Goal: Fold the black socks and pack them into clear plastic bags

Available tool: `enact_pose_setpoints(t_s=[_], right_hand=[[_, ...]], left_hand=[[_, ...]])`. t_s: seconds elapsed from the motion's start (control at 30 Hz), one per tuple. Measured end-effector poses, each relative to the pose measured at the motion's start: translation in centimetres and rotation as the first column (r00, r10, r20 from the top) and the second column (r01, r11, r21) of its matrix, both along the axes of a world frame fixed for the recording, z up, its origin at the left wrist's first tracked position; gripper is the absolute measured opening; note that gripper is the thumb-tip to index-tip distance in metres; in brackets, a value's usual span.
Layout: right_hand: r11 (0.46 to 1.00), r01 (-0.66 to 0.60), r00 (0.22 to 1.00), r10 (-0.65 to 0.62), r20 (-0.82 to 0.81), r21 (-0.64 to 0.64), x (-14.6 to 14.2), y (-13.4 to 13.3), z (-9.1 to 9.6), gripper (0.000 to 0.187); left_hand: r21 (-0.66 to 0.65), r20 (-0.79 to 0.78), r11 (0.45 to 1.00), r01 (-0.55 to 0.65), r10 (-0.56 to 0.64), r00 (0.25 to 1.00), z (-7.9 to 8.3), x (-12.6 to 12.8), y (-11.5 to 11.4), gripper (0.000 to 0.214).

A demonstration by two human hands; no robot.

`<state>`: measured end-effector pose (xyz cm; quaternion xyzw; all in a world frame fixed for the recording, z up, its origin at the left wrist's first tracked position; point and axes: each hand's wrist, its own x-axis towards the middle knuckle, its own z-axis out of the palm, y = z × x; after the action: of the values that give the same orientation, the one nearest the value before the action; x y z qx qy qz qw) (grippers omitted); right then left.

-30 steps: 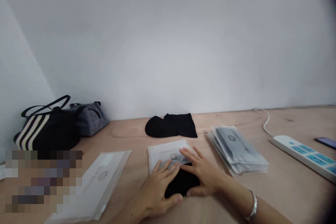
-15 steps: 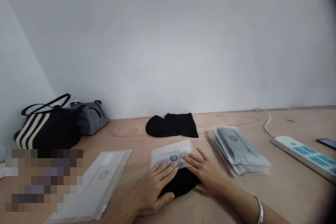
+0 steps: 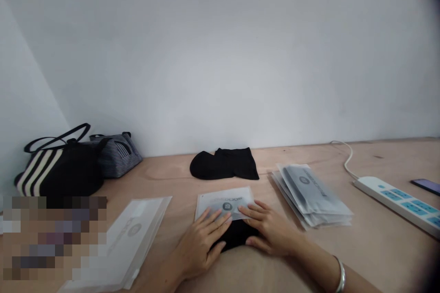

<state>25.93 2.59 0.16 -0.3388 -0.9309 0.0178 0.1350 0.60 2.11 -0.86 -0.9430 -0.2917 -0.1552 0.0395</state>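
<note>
Black cloth [image 3: 237, 236] juts from the near edge of the frosted pouch [image 3: 223, 205]; whether inside or beneath it, I cannot tell. At the pouch's near left, the left hand [image 3: 202, 243] lies palm down, fingers straight and unclenched, thumb held apart; at its near right, the right hand [image 3: 273, 229] slants inward, fingers loosely extended, gripping nothing, tips on the pouch.

Cloth [image 3: 225, 165] behind pouch [image 3: 210, 200] (stack [image 3: 318, 197] right)

Frosted plastic pouch [image 3: 215, 199], matt cloth [image 3: 237, 236]
</note>
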Motion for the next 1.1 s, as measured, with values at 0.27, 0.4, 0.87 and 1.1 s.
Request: enact_pose_setpoints(t_s=[0.27, 0.4, 0.87, 1.1], right_hand=[[0.998, -0.026, 0.998, 0.029, -0.060, 0.053, 0.3, 1.0, -1.4, 0.023], [0.997, -0.032, 0.992, 0.041, -0.119, 0.076, 0.5, 0.7, -1.1, 0.019], [0.989, 0.054, 0.984, -0.076, -0.161, -0.134, -0.1, 0.0, -0.4, 0.060], [0.959, 0.208, 0.920, -0.259, -0.295, -0.192, -1.0, 0.6, -1.5, 0.047]], left_hand=[[0.175, 0.109, 0.982, 0.068, -0.088, 0.990, -1.1, 0.2, 0.8, 0.045], [0.076, 0.229, 0.995, 0.069, -0.085, 0.970, -0.2, 0.1, -0.2, 0.045], [-0.081, 0.345, 0.996, -0.025, 0.052, 0.937, -2.1, 0.2, 0.9, 0.047], [-0.026, 0.312, 0.999, 0.025, -0.016, 0.950, -1.8, 0.2, 1.1, 0.061]])
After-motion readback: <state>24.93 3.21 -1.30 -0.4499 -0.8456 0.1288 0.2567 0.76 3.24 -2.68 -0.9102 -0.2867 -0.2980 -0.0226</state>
